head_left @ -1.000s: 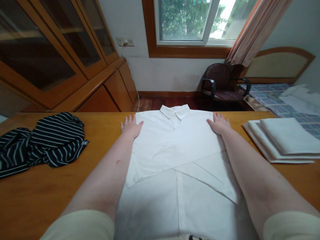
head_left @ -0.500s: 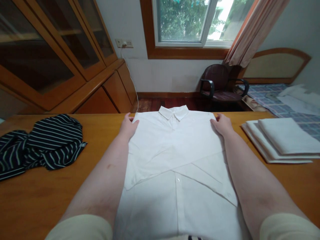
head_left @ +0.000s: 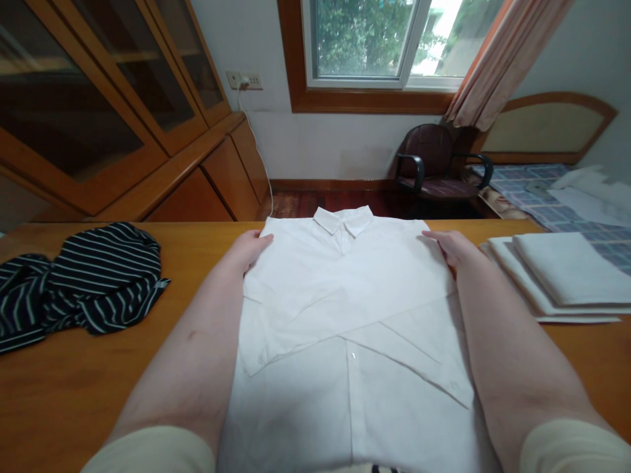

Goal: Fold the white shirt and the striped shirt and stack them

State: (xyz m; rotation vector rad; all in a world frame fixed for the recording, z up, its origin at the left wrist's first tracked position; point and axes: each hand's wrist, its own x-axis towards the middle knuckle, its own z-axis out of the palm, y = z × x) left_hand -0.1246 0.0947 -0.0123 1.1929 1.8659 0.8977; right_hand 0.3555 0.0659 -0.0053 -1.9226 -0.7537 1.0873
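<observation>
A white button-up shirt (head_left: 340,282) lies front up on the table before me, its collar at the far edge and its sleeves folded across the chest. My left hand (head_left: 251,248) grips the shirt's left shoulder edge, thumb on top and the other fingers mostly underneath. At the opposite shoulder my right hand (head_left: 453,248) pinches the cloth the same way, with its fingertips partly hidden. Both forearms run along the sides of the shirt. The shirt's bottom end goes out of view near my body.
On the wooden table (head_left: 197,263), a black-and-white striped garment (head_left: 106,279) lies crumpled at the left. Folded white cloths (head_left: 572,269) are stacked at the right. Beyond stand a wooden cabinet (head_left: 192,177), a dark office chair (head_left: 434,161) and a bed (head_left: 522,190).
Both hands have shifted slightly outward and turned, with the shirt's sides drawn a little wider. The shirt's collar and folded sleeves keep their arrangement.
</observation>
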